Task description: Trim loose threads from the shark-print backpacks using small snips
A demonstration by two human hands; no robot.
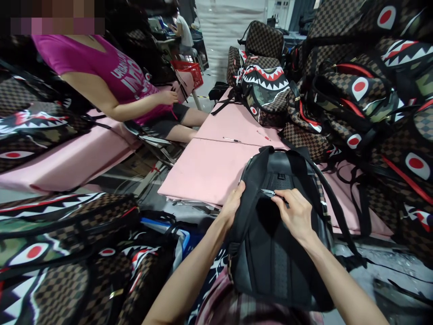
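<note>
A worker's right hand (295, 213) pinches a small pointed silver metal tool (267, 192), its tip aimed leftward at the left hand (234, 201), which grips the side of a black padded-back backpack (259, 257) stretching lengthwise across the pink tabletop's (203, 174) near edge.

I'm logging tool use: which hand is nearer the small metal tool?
Right. The right hand holds the small metal tool at its fingertips; the left hand is off to the tool's left, gripping the backpack's edge.
</note>
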